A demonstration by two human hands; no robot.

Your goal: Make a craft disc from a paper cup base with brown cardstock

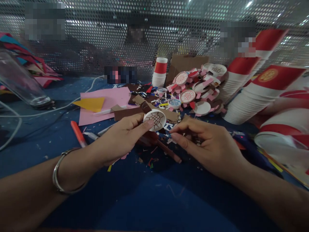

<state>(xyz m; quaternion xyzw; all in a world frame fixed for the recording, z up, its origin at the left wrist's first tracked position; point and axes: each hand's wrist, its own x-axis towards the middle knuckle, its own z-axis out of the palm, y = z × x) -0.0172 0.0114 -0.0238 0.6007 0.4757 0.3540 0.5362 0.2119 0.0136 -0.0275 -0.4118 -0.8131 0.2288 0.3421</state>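
Note:
My left hand [122,137], a metal bangle on its wrist, grips a paper cup [154,120] held on its side, its round white base with a brown line pattern facing me. My right hand [205,145] rests just right of the cup with fingers curled and fingertips pinched over small paper scraps; what it pinches is too small to name. Both hands hover over a blue table [149,199] littered with cuttings. A brown pencil-like stick [169,153] lies under them.
Pink paper [101,103] with a yellow triangle [90,103] lies at the back left, an orange marker [77,132] beside it. Decorated cup bases [193,93] pile behind. Stacks of red-and-white cups [251,96] fill the right. A perforated screen [154,38] stands behind; a clear bottle [21,83] lies left.

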